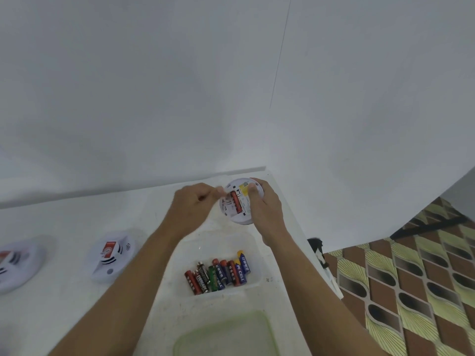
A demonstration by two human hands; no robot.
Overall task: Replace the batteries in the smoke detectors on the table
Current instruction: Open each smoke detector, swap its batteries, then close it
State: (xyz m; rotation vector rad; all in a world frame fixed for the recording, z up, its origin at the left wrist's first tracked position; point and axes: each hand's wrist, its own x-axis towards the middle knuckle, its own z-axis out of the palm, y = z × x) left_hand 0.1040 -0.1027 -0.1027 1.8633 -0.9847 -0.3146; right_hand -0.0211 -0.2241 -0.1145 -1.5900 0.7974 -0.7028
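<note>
My right hand (266,209) holds a round white smoke detector (237,215) back side up, above the far part of the white table (64,317). A red battery (236,202) lies in its open compartment. My left hand (191,206) has its fingertips pinched at the detector's left rim, by the top end of the battery; whether they grip anything is unclear. A clear tub (253,242) in front of me holds several loose batteries (218,274) in red, black, green and blue.
Two more white smoke detectors lie face up on the table, one at mid left (111,255) and one at the far left edge (15,265). A green-rimmed clear container (267,327) sits near me. The table's right edge drops to a patterned floor (411,278).
</note>
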